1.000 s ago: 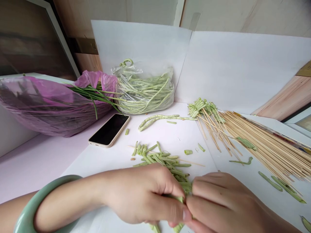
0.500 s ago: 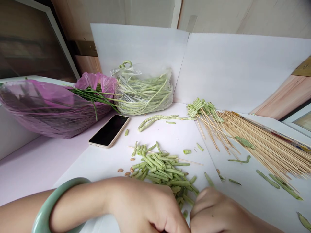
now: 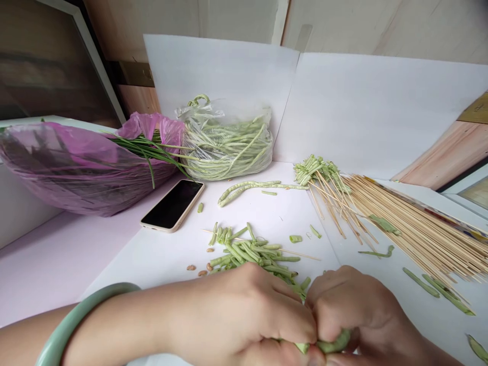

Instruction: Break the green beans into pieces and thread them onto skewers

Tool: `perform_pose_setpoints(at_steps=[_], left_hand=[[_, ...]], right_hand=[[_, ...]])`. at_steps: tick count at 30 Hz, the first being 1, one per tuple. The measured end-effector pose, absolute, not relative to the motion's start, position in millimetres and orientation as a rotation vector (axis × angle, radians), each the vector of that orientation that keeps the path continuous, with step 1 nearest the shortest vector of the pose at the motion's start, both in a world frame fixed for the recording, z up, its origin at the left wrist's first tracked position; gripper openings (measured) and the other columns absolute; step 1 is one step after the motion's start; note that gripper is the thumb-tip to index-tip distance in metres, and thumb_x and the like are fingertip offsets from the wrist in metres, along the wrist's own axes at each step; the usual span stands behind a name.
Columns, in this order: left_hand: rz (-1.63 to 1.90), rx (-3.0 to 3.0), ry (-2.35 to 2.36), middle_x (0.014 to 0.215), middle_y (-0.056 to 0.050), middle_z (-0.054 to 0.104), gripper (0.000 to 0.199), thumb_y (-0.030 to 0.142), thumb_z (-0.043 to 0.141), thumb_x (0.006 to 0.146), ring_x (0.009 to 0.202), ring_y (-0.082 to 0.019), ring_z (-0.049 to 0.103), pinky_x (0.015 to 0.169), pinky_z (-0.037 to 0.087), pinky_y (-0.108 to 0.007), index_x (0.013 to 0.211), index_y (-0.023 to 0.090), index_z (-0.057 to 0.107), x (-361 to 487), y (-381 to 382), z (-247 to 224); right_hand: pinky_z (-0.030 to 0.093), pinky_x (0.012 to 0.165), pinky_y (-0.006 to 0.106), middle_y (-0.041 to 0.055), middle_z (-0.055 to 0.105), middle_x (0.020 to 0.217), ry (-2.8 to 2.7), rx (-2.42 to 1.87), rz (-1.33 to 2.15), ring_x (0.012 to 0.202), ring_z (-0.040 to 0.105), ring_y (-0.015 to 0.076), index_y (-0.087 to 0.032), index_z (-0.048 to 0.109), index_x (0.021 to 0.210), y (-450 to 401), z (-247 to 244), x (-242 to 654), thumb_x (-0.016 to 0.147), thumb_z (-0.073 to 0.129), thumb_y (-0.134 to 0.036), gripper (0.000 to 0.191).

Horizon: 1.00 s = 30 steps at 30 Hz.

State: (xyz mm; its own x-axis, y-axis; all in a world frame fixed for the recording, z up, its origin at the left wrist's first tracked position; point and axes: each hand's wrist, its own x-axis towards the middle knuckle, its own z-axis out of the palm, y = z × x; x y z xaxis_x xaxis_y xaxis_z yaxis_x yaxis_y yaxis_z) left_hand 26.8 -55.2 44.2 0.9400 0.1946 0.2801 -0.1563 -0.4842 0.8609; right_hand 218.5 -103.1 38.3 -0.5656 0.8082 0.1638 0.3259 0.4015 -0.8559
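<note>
Both hands meet at the bottom centre, fingers curled round a green bean (image 3: pixel 335 341). My left hand (image 3: pixel 251 310), with a pale green bangle (image 3: pixel 89 315) on its wrist, pinches the bean's left part. My right hand (image 3: pixel 358 310) grips it from the right, and the two hands touch. Just beyond them lies a pile of short bean pieces (image 3: pixel 259 254), partly covered by my left hand. A thin skewer (image 3: pixel 301 254) sticks out of the pile's right side, with several pieces at its left end.
A phone (image 3: pixel 173 206) lies left, beside a purple bag (image 3: pixel 87 168) of greens. Behind are a clear bag (image 3: pixel 232 147) of long beans and loose long beans (image 3: pixel 247 188). Bean-loaded skewers (image 3: pixel 316 170) and many bare skewers (image 3: pixel 415 223) lie right. Brown seeds (image 3: pixel 191 267) are near the pile.
Both hands have risen in view and covered more of the pile. The bean between their fingers now shows. The rest of the scene has barely shifted.
</note>
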Motion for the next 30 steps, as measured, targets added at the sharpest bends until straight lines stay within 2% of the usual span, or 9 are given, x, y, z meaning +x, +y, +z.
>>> perform_pose_setpoints(at_steps=[4, 7, 10, 14, 19, 25, 28, 30], left_hand=[[0.494, 2.141, 0.046, 0.068, -0.002, 0.044, 0.031, 0.015, 0.044, 0.094, 0.068, -0.016, 0.041, 0.067, 0.04, -0.026, 0.073, 0.023, 0.023, 23.1, -57.6, 43.4], [0.548, 2.18, 0.086, 0.068, -0.001, 0.042, 0.03, 0.016, 0.045, 0.093, 0.065, -0.015, 0.04, 0.064, 0.039, -0.026, 0.072, 0.023, 0.024, 22.4, -57.9, 43.9], [0.614, 2.17, 0.176, 0.066, 0.001, 0.038, 0.029, 0.014, 0.046, 0.09, 0.06, -0.013, 0.036, 0.057, 0.036, -0.024, 0.07, 0.022, 0.026, 23.3, -55.7, 46.2], [0.613, 2.131, 0.29, 0.065, 0.002, 0.039, 0.027, 0.012, 0.043, 0.091, 0.059, -0.011, 0.037, 0.058, 0.035, -0.023, 0.069, 0.021, 0.03, 24.3, -51.0, 48.5], [0.502, 2.03, 0.407, 0.063, 0.004, 0.038, 0.027, 0.019, 0.045, 0.094, 0.058, -0.009, 0.036, 0.057, 0.033, -0.021, 0.068, 0.019, 0.035, 23.8, -48.3, 45.5], [0.376, 1.886, 0.496, 0.063, 0.005, 0.041, 0.031, 0.033, 0.055, 0.093, 0.059, -0.009, 0.036, 0.055, 0.032, -0.02, 0.069, 0.016, 0.045, 23.7, -47.4, 45.3], [0.288, 1.832, 0.376, 0.061, 0.004, 0.041, 0.032, 0.032, 0.054, 0.093, 0.058, -0.009, 0.036, 0.054, 0.033, -0.02, 0.067, 0.016, 0.047, 25.3, -46.7, 45.1], [0.232, 1.782, 0.208, 0.061, 0.002, 0.043, 0.029, 0.025, 0.051, 0.092, 0.058, -0.01, 0.039, 0.056, 0.036, -0.021, 0.065, 0.017, 0.045, 27.3, -47.3, 39.1]], right_hand=[[0.023, 0.042, 0.022, -0.0067, 0.027, 0.048, -1.875, -0.878, 1.451, 0.044, 0.028, 0.0077, -0.021, 0.032, 0.053, -97.8, 37.0, 213.2, 0.069, 0.05, -0.023, 0.024], [0.021, 0.042, 0.022, -0.007, 0.03, 0.049, -1.881, -0.874, 1.467, 0.044, 0.027, 0.0069, -0.021, 0.033, 0.056, -95.4, 37.7, 215.3, 0.069, 0.05, -0.022, 0.022], [0.022, 0.042, 0.021, -0.0071, 0.028, 0.051, -1.991, -0.95, 1.249, 0.046, 0.026, 0.0071, -0.02, 0.038, 0.058, -92.7, 38.9, 222.7, 0.074, 0.053, -0.021, 0.022], [0.029, 0.046, 0.022, -0.0048, 0.036, 0.056, -2.081, -1.004, 1.063, 0.051, 0.036, 0.0096, -0.02, 0.049, 0.067, -89.2, 41.0, 231.4, 0.089, 0.048, -0.028, 0.024], [0.024, 0.043, 0.021, -0.0065, 0.025, 0.058, -2.249, -1.027, 0.862, 0.049, 0.029, 0.0074, -0.021, 0.028, 0.065, -88.4, 45.4, 229.6, 0.094, 0.041, -0.019, 0.032], [0.029, 0.045, 0.018, -0.007, 0.038, 0.06, -2.415, -1.031, 0.491, 0.05, 0.037, 0.0065, -0.021, 0.036, 0.068, -92.4, 40.6, 230.3, 0.092, 0.047, -0.013, 0.028], [0.034, 0.05, 0.019, -0.0072, 0.044, 0.059, -2.492, -0.963, 0.307, 0.051, 0.043, 0.0067, -0.02, 0.038, 0.065, -95.8, 35.8, 230.1, 0.089, 0.051, -0.014, 0.028], [0.036, 0.052, 0.021, -0.0063, 0.048, 0.055, -2.567, -0.856, 0.339, 0.05, 0.046, 0.0074, -0.02, 0.041, 0.061, -99.2, 31.4, 228.9, 0.095, 0.046, -0.022, 0.034]])
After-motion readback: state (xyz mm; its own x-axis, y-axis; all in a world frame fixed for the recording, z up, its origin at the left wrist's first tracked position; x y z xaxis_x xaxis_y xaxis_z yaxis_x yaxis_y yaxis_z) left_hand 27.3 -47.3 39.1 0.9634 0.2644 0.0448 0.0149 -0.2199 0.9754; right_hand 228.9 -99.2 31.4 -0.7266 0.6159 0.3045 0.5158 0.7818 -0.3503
